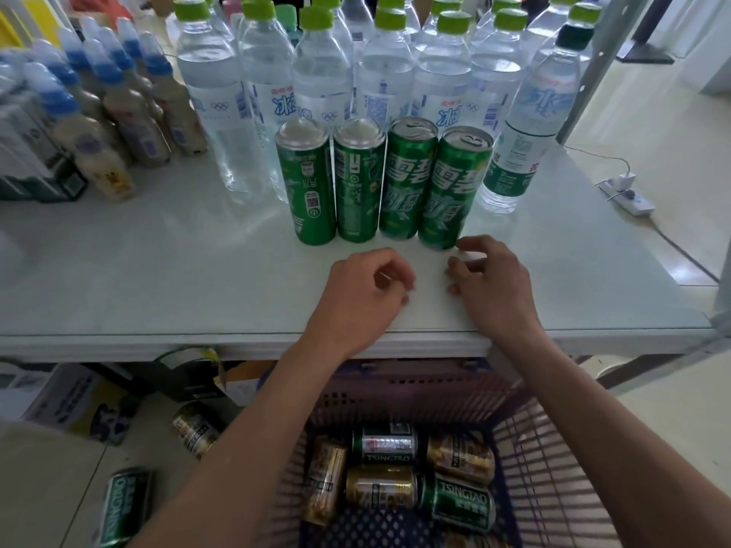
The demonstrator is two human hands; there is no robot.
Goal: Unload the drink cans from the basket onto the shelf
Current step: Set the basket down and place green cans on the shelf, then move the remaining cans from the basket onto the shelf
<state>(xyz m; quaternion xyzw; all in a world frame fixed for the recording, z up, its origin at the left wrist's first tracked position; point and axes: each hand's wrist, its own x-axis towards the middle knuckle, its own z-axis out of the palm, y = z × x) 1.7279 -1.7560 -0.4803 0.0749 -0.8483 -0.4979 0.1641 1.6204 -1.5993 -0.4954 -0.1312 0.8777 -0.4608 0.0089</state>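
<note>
Currently holding nothing in loosely curled left hand (364, 286) or right hand (486, 278); probably best to grip the stiff, slick cans (381, 486) around mid-body.

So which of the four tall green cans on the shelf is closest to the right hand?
The rightmost green can, beside the dark-capped bottle; fingertips of the right hand nearly reach its base.

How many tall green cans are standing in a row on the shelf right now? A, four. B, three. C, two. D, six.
A: four green cans stand side by side on the shelf, just in front of the water bottles.
</note>
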